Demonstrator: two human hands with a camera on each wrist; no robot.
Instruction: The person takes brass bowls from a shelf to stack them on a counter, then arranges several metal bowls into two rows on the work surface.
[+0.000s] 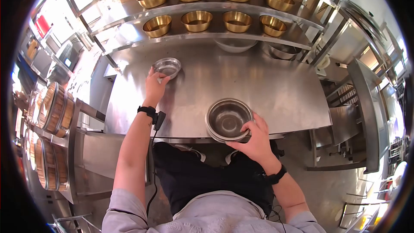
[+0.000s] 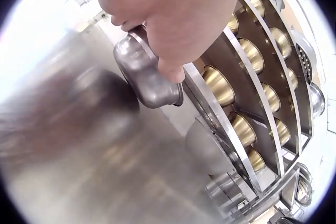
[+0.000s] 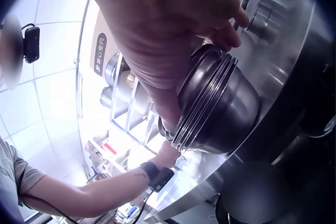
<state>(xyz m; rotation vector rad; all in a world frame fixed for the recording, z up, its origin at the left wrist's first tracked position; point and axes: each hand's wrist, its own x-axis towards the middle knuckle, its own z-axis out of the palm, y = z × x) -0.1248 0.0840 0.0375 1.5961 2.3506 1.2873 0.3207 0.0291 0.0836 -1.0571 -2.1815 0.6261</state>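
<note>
My left hand (image 1: pixel 156 87) grips a small metal bowl (image 1: pixel 167 66) by its near rim, over the far left part of the steel table. In the left wrist view the thumb of my left hand (image 2: pixel 170 19) lies along the rim of this bowl (image 2: pixel 144 77). Close to the table's front edge, my right hand (image 1: pixel 255 140) holds the right rim of a stack of nested metal bowls (image 1: pixel 227 121). Several rims show one above another on the stack (image 3: pixel 226 111) in the right wrist view, with the right hand (image 3: pixel 173 35) reaching over its top.
Beyond the steel table (image 1: pixel 194 86) rises a shelf rack (image 1: pixel 202 11) with several gold-coloured bowls (image 1: pixel 196 20). Under its lowest shelf sit a pale bowl (image 1: pixel 235 45) and a metal pan (image 1: pixel 282 51). Wooden buckets (image 1: pixel 54 108) stand at the left.
</note>
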